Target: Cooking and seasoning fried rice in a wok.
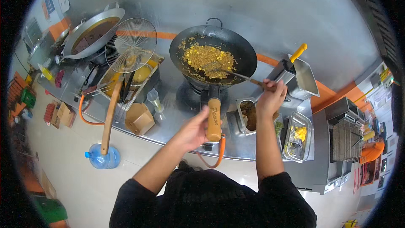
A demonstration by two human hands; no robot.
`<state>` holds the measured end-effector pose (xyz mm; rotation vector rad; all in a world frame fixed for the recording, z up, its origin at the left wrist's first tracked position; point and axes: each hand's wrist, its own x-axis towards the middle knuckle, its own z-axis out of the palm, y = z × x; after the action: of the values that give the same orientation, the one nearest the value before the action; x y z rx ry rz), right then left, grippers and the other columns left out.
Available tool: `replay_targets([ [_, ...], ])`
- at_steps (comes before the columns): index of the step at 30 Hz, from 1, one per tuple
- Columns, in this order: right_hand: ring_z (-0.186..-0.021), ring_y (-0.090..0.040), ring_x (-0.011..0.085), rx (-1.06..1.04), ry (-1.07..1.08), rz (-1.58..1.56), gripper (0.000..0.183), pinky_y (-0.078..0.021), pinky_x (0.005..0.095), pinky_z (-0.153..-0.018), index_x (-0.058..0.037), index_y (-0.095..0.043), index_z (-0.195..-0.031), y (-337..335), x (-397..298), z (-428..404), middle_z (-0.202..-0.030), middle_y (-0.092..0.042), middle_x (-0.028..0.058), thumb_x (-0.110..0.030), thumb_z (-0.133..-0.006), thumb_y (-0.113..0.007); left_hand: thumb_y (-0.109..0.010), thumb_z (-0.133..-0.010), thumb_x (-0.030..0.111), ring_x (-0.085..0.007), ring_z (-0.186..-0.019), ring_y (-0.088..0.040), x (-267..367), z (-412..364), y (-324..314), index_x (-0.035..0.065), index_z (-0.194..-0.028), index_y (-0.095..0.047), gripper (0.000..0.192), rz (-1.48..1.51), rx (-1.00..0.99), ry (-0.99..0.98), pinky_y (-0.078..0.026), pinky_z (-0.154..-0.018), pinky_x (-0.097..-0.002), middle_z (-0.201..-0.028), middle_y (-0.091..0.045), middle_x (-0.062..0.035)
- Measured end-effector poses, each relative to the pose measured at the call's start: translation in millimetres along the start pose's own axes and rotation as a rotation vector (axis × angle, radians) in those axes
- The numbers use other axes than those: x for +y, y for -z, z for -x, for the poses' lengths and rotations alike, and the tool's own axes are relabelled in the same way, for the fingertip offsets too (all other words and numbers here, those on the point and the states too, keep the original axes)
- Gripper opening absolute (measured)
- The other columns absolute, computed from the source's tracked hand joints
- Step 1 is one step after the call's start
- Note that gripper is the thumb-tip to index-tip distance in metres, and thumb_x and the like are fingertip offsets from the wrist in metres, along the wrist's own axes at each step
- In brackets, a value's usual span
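Note:
A black wok (245, 55) sits on a gas burner (183, 95), with fried rice (207, 58) and bits of yellow egg spread in its bowl. My left hand (196, 131) is around the wok's wooden handle (214, 122) from below, thumb along its left side and most fingers hidden behind it. In my right hand (272, 96) is the wooden grip of a metal wok spatula (235, 73), whose blade rests in the rice. Below that hand, a metal container (241, 114) holds a brown seasoning or sauce, partly covered by my forearm.
To the left are a wire skimmer (131, 44), a large pan of dark oil (95, 34), an open cardboard box (139, 118) and clear plastic cups (154, 98). Rightward stand a foil tray with egg (299, 136) and a steel holder (283, 69). An orange hose (221, 153) loops below the counter edge.

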<state>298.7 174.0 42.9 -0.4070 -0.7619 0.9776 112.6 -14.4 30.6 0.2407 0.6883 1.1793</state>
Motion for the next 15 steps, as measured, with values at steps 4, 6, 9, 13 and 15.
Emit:
replay_targets([
  [4, -0.052, -0.044, 0.0153, -0.107, 0.058, -0.008, 0.035, -0.0412, 0.0319, -0.057, -0.0095, -0.038, -0.070, -68, -58, -34, -0.056, -0.042, 0.0025, -0.029, -0.097, -0.050, -0.059, -0.091, 0.026, -0.0236, -0.081, -0.062, 3, -12, 4, 0.0044, -0.116, -0.047, 0.035, 0.042, -0.008, 0.030, -0.055, -0.070, -0.0394, -0.097, -0.059, -0.0116],
  [6, -0.048, -0.041, 0.0138, -0.162, 0.087, 0.067, 0.039, -0.0385, 0.0309, -0.051, -0.0101, -0.037, -0.067, -83, -62, -39, -0.052, -0.037, -0.0005, -0.031, -0.098, -0.048, -0.058, -0.091, 0.024, -0.0221, -0.075, -0.061, 2, -14, 8, 0.0049, -0.115, -0.048, 0.032, 0.058, 0.036, 0.036, -0.054, -0.066, -0.0388, -0.095, -0.058, -0.0100],
  [9, -0.044, -0.038, 0.0109, 0.074, 0.232, 0.415, 0.037, -0.0341, 0.0285, -0.042, -0.0112, -0.038, -0.066, -82, -20, -42, -0.051, -0.035, -0.0020, -0.029, -0.097, -0.049, -0.057, -0.091, 0.021, -0.0173, -0.065, -0.055, -6, -26, 16, 0.0058, -0.114, -0.048, 0.029, 0.051, 0.027, 0.017, -0.050, -0.058, -0.0344, -0.091, -0.054, -0.0071],
  [13, -0.044, -0.037, 0.0093, 0.156, 0.124, 0.294, 0.037, -0.0327, 0.0253, -0.041, -0.0113, -0.037, -0.067, -91, -18, -34, -0.052, -0.033, -0.0027, -0.028, -0.098, -0.047, -0.059, -0.090, 0.021, -0.0110, -0.059, -0.049, 5, -22, 32, 0.0097, -0.111, -0.050, 0.026, -0.089, 0.106, -0.001, -0.044, -0.052, -0.0275, -0.083, -0.052, -0.0021],
  [15, -0.043, -0.036, 0.0098, 0.041, 0.182, 0.204, 0.038, -0.0350, 0.0260, -0.042, -0.0109, -0.038, -0.066, -74, -20, -40, -0.051, -0.034, -0.0024, -0.028, -0.099, -0.047, -0.060, -0.090, 0.020, -0.0098, -0.059, -0.049, 14, -21, 40, 0.0108, -0.111, -0.050, 0.025, -0.140, 0.089, 0.020, -0.044, -0.051, -0.0261, -0.081, -0.052, -0.0005],
])
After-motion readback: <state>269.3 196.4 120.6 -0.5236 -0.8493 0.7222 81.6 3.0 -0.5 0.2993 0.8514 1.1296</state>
